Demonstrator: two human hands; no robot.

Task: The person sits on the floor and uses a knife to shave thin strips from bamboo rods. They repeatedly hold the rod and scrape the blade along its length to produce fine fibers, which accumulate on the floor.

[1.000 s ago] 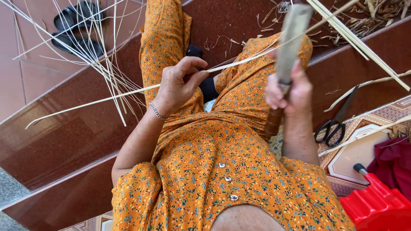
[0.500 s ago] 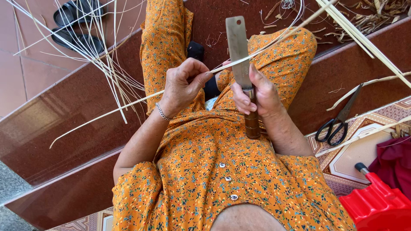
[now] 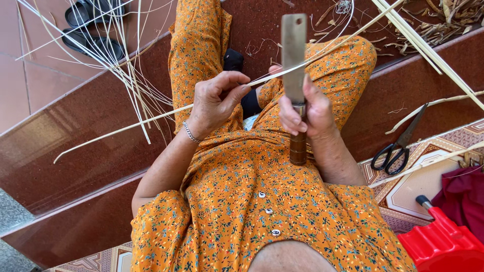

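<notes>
My left hand (image 3: 217,100) pinches a long pale bamboo strip (image 3: 126,128) that runs from lower left up to the upper right across my lap. My right hand (image 3: 305,113) grips the brown wooden handle of a cleaver-like knife (image 3: 294,50), its flat rectangular blade upright and set against the strip just right of my left fingers. I sit on reddish-brown steps in an orange flowered dress (image 3: 262,201), knees raised. A thin bracelet circles my left wrist.
A loose bundle of thin bamboo strips (image 3: 116,55) fans out at upper left beside black sandals (image 3: 93,30). Black scissors (image 3: 398,146) lie on the step at right. Bamboo scraps (image 3: 443,20) pile at top right. A red plastic object (image 3: 443,242) and dark red cloth (image 3: 466,191) sit lower right.
My right hand has brought the knife from the right in toward the middle and stood its blade upright against the strip. The left hand has stayed on the strip.
</notes>
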